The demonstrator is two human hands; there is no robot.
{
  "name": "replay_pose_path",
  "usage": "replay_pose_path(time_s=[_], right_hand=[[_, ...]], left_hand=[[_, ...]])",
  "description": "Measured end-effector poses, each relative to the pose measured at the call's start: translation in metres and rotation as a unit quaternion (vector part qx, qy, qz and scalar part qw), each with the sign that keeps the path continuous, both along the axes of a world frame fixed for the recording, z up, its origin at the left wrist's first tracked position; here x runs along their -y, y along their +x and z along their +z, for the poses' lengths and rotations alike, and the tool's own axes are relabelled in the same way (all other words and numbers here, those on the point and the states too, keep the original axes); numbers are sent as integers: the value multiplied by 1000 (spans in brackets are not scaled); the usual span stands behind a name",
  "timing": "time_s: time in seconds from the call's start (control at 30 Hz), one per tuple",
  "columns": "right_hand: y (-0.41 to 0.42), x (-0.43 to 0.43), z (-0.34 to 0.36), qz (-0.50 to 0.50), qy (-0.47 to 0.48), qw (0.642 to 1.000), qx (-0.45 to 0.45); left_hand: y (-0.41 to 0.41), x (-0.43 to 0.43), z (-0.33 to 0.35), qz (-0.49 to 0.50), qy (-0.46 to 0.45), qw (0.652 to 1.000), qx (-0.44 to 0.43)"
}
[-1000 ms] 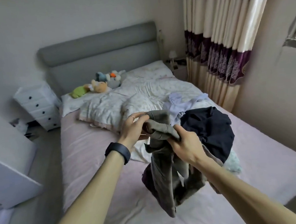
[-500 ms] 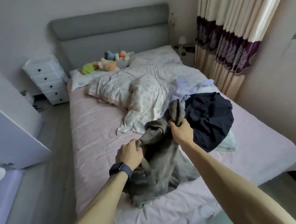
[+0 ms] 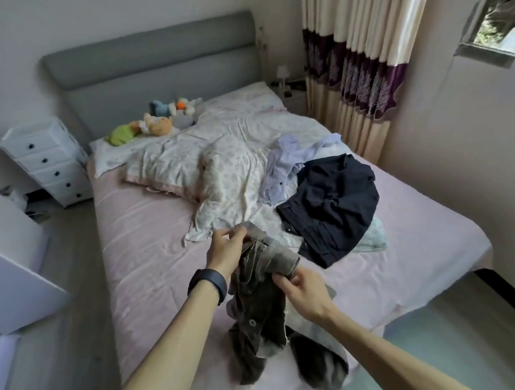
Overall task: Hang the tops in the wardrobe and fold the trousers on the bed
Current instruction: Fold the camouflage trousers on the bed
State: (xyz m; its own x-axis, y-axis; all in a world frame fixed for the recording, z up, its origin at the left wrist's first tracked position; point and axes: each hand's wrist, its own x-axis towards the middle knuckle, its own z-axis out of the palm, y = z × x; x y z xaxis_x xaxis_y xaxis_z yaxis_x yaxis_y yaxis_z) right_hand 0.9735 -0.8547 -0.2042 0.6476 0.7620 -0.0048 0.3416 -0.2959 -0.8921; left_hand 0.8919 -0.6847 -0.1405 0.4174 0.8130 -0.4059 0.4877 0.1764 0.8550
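Note:
Grey-brown trousers (image 3: 262,308) hang crumpled over the near part of the pink bed (image 3: 146,238), held at the waistband by both hands. My left hand (image 3: 225,249) pinches the far end of the waistband. My right hand (image 3: 304,291) grips the near end, and the legs trail down toward the bed's foot. To the right of the trousers lies a dark navy top (image 3: 331,209), and behind it a pale lilac shirt (image 3: 288,163). A light green garment (image 3: 373,236) peeks out under the navy top.
A floral duvet (image 3: 215,167) is bunched across the middle of the bed, with stuffed toys (image 3: 153,126) by the grey headboard. A white drawer unit (image 3: 46,163) stands left of the bed. A white wardrobe panel (image 3: 6,262) sits at the far left, striped curtains (image 3: 359,57) at the right.
Both hands have shifted along the trousers: the left hand has moved up and farther onto the waistband, the right hand down and nearer. The trousers now hang lower toward the bed's foot.

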Motion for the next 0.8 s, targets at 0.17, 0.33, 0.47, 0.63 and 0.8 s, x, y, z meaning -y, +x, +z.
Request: replay_pose_path(time_s=[0.17,0.33,0.47,0.63,0.8], right_hand=[[28,-1,11,80,-66,988,111],[52,10,29,162,-155,964,146],[71,24,46,132,-165,968,136],[82,45,49,24,-124,977,173],[84,55,49,12,-120,985,121]], left_hand=[[-2,22,-7,-253,253,930,-86],[30,16,22,-456,467,740,-161],[57,16,46,-466,548,679,-143],[81,25,60,-437,541,707,-130],[91,13,91,-358,573,732,-89]])
